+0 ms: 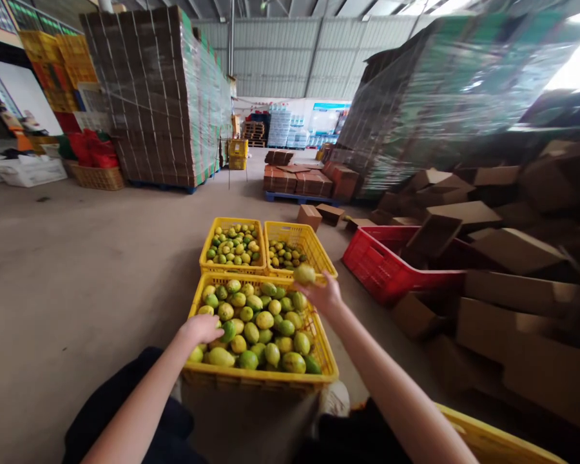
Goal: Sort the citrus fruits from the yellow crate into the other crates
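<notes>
A lemon (pixel 304 274), yellow-green, is held in the fingers of my right hand (pixel 325 295), raised over the right rear corner of the near yellow crate (pixel 265 375). That crate is full of yellow and green lemons (pixel 265 320). At its left side, my left hand (pixel 202 330) reaches palm down over the fruit, fingers stretched out beside a green lemon (pixel 229 331). Whether the fingertips touch that fruit is hard to make out. Behind stand two more yellow crates: the left one (pixel 203 252) is well filled with smaller lemons, the right one (pixel 326 252) only partly.
A red crate (pixel 374 267) with cardboard stands to the right, beside a heap of cardboard boxes (pixel 517 251). Wrapped pallet stacks rise at left (pixel 145 96) and right (pixel 430 96). Another yellow crate (pixel 493 438) sits at lower right. Flattened cartons (pixel 297 180) lie on a blue pallet.
</notes>
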Action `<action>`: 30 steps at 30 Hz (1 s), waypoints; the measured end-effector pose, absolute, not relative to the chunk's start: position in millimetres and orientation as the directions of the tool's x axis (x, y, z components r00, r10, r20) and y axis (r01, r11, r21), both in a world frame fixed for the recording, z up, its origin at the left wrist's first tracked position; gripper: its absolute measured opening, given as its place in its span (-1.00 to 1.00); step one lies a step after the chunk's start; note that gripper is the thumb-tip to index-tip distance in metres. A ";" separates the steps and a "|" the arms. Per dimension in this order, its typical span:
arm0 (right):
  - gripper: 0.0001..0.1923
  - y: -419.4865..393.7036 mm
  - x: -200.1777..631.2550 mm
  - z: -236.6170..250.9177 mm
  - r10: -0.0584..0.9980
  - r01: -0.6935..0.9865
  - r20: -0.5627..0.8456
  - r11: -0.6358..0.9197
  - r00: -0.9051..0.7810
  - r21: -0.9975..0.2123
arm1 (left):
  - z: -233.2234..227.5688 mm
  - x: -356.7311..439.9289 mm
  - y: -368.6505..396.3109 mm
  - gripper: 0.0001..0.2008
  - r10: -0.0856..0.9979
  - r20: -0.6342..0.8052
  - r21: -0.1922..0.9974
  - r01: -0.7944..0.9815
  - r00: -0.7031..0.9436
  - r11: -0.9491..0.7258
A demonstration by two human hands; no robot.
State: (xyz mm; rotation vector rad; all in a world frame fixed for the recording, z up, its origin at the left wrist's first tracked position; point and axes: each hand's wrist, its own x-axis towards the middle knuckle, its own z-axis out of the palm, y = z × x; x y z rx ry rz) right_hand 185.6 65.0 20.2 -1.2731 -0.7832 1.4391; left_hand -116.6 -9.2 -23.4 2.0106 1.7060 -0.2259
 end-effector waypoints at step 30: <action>-0.83 -0.4 154.0 32.5 0.866 -0.744 -0.462 -0.435 -0.191 -0.508 | -92.2 -46.8 -10.7 -0.96 0.831 -0.556 0.506 0.787 -0.016 0.353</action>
